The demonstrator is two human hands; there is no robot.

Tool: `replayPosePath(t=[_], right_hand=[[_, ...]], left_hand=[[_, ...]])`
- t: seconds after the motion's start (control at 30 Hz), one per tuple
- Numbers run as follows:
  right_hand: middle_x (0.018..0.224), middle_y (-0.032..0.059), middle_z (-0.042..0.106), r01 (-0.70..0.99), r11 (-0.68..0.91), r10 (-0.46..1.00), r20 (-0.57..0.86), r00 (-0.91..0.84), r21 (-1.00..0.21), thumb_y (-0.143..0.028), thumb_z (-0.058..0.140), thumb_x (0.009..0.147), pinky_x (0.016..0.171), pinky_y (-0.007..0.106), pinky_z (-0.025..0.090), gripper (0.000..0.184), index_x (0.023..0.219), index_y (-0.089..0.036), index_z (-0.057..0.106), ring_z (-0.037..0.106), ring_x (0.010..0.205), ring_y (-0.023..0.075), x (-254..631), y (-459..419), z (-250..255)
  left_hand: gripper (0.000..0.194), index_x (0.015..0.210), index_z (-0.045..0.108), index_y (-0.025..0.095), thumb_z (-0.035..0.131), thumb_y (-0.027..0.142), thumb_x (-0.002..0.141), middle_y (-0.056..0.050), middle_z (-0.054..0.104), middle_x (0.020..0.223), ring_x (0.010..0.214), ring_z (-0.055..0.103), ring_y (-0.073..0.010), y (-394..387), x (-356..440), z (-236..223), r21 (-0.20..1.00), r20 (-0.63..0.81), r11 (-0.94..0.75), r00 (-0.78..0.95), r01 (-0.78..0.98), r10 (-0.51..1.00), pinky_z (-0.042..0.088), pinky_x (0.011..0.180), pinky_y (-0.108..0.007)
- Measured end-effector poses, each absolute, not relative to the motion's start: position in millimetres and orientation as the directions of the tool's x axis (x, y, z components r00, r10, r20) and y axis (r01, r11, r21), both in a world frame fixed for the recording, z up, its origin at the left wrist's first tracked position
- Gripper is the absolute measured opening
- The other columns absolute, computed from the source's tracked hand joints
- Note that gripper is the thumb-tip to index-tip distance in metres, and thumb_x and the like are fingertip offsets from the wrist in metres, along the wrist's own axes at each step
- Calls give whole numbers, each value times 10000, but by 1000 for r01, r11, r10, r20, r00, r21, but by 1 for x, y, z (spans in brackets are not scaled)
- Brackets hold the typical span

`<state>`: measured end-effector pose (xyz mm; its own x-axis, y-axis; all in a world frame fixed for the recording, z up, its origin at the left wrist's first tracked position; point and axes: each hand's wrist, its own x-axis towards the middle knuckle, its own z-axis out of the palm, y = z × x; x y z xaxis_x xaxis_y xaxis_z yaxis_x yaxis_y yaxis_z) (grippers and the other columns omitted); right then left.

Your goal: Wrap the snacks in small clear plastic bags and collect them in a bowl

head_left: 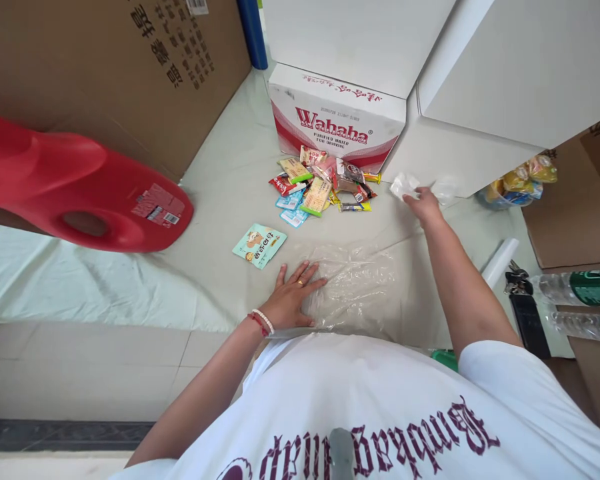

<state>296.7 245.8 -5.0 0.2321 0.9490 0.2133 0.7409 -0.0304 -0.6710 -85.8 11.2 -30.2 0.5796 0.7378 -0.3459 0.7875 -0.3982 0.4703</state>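
My left hand [296, 297] lies flat with its fingers spread, touching the left side of a clear plastic bag [360, 283] that is laid out on the pale cloth. Out to the right, my right hand [424, 203] pinches a crumpled piece of thin white plastic [404, 185]. Just beyond my left fingers rests a mint-green snack packet [260, 245]. A heap of small wrapped snacks [317, 187] sits farther back, between my two hands, with red, yellow, blue and brown wrappers.
Behind the snacks stands a Wahaha carton [337, 120], with white cabinets [485, 67] to its right. A large red jug [90, 187] is at left beside a cardboard box [105, 80]. Right lie a bowl of wrapped food [520, 183], keys [519, 279] and plastic bottles [580, 287].
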Motion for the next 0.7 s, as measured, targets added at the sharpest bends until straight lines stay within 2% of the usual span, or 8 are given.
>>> replayPosePath(t=[0.07,0.13,0.2,0.27,0.37,0.53,0.63,0.7], right_hand=[[1157,239,607,766,-66,922,255,292,-639,-296,660,838,867,396,457,377,1128,-67,584,596,970,233,303,218,7],[1219,197,601,785,-4,920,305,245,-620,-297,582,915,919,385,477,292,1156,-133,596,597,1053,235,288,170,15],[1146,130,651,792,230,937,347,-24,-566,-316,480,1000,975,418,497,227,1122,-195,629,616,1085,243,257,107,13],[1314,137,623,758,402,914,276,-298,-514,-319,494,1014,1076,471,471,297,1271,-223,607,568,1249,270,227,45,0],[1583,145,434,771,461,880,114,-461,-439,-380,553,1001,1183,574,374,543,1516,-244,450,365,1481,337,213,-14,-27],[1675,156,269,806,347,932,80,-354,-480,-463,597,979,1195,640,329,749,1625,-278,266,276,1536,355,271,-26,-33],[1558,143,455,768,273,962,174,-211,-579,-434,574,993,1139,577,433,577,1534,-287,439,453,1427,313,292,-23,-14],[1349,119,624,751,224,966,246,-85,-621,-387,530,1015,1066,520,508,382,1375,-282,601,585,1271,278,288,-24,-6]], left_hand=[[1063,1605,311,331,834,496,695,-100,41,1742,1605,12,-374,16,-85,-31,469,-348,-388,569,794,745,-84,1218,-688],[1090,1616,280,331,841,476,692,-111,9,1742,1605,3,-375,23,-83,-32,465,-348,-377,557,801,754,-76,1216,-691],[1126,1624,252,328,854,451,680,-128,-24,1738,1605,-4,-377,32,-80,-33,463,-346,-370,549,805,761,-70,1211,-701],[1156,1629,229,331,864,425,669,-135,-48,1736,1605,-16,-375,40,-79,-32,463,-348,-376,554,803,756,-61,1207,-706],[1169,1634,200,340,861,370,670,-127,-58,1737,1606,-40,-362,47,-83,-27,453,-369,-410,585,792,722,-50,1216,-693],[1108,1626,241,324,818,256,682,-122,-8,1742,1605,-22,-373,45,-108,-15,482,-386,-477,667,735,638,24,1232,-678],[779,1498,487,372,659,160,769,-43,190,1730,1595,114,-369,46,-121,-5,508,-273,-446,629,737,728,155,1219,-681],[563,1285,672,320,546,95,784,-42,449,1606,1512,330,-344,49,-119,5,495,-116,-327,434,805,893,290,1183,-637]])
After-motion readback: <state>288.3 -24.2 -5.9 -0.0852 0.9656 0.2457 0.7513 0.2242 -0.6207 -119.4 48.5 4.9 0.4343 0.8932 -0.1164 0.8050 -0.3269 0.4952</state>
